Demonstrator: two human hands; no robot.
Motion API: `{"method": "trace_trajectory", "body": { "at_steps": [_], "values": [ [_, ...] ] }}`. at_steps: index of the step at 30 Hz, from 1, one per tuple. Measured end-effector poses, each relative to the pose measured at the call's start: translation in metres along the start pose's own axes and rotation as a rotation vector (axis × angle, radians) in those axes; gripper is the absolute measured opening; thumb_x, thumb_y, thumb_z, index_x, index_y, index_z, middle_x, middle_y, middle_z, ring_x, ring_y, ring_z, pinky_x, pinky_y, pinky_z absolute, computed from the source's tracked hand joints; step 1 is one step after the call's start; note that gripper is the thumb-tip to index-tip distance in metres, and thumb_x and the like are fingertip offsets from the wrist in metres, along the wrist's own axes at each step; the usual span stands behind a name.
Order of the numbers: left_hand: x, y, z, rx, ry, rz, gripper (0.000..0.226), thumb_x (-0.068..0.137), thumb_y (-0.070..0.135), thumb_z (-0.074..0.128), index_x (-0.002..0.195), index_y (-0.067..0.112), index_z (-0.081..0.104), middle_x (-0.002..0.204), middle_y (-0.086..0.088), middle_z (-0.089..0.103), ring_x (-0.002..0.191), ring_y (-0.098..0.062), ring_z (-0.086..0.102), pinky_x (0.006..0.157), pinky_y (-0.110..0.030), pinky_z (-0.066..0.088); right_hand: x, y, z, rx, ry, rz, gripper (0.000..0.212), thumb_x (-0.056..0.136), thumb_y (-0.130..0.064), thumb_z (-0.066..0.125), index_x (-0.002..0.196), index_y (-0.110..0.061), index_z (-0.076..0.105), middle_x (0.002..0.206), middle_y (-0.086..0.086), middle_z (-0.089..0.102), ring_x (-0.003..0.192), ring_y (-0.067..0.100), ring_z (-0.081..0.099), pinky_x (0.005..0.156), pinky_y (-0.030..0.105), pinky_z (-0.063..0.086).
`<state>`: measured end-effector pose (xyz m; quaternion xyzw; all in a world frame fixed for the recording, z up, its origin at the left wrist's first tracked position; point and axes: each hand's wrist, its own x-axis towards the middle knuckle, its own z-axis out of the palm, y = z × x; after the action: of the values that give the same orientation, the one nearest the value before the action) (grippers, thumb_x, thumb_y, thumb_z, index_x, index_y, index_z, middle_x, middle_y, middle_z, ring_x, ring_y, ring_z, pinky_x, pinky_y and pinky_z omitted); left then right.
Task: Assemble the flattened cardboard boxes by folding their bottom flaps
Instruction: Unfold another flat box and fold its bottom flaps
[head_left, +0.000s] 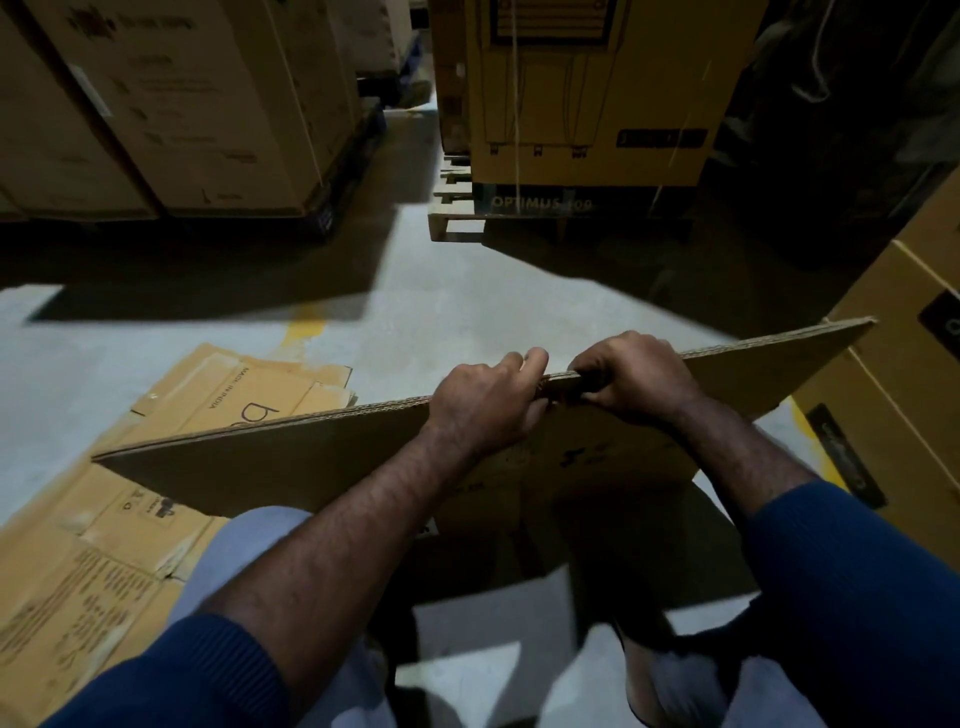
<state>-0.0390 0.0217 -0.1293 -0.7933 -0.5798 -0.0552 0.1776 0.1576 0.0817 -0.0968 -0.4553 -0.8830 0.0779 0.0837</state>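
Gripping the top edge of a flattened cardboard box (311, 457) at frame centre, left hand (483, 402) and right hand (636, 376) clamp side by side, fingers curled.

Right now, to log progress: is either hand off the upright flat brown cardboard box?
No, the left hand and right hand both grip the top edge of the flat brown cardboard box.

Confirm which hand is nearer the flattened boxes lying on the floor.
Left. The left hand grips the top edge of the held cardboard box, toward the floor pile; the right hand grips it alongside, farther away.
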Motion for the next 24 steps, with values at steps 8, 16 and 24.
{"method": "trace_trajectory", "body": {
  "at_steps": [8,16,24],
  "values": [
    [0.006,0.004,-0.004,-0.032,-0.072,0.015,0.028,0.103,0.036,0.043,0.124,0.018,0.053,0.092,-0.005,0.070,0.074,-0.032,0.068,0.057,-0.035,0.031,0.003,-0.023,0.002,-0.075,0.037,-0.068,0.012,0.083,-0.019,0.078,0.092,-0.025,0.072,0.085,-0.004,0.070,0.085,0.022,0.065,0.070,0.034,0.047],
    [-0.010,-0.039,-0.035,-0.040,0.009,-0.084,0.038,0.106,0.036,0.043,0.126,0.009,0.060,0.095,-0.013,0.072,0.077,-0.036,0.070,0.059,-0.036,0.035,0.019,-0.078,-0.004,-0.077,0.174,-0.162,0.057,0.078,-0.020,0.080,0.131,-0.027,0.063,0.124,-0.001,0.067,0.120,0.024,0.057,0.114,0.050,0.033],
    [-0.086,-0.163,-0.068,0.069,0.011,-0.328,0.036,0.104,0.051,0.044,0.117,0.020,0.058,0.092,-0.006,0.071,0.075,-0.030,0.069,0.058,-0.033,0.041,0.034,-0.176,0.005,0.219,0.499,-0.420,0.062,0.076,-0.009,0.077,0.136,-0.009,0.062,0.134,0.015,0.058,0.132,0.034,0.047,0.114,0.051,0.039]
  ]
}}
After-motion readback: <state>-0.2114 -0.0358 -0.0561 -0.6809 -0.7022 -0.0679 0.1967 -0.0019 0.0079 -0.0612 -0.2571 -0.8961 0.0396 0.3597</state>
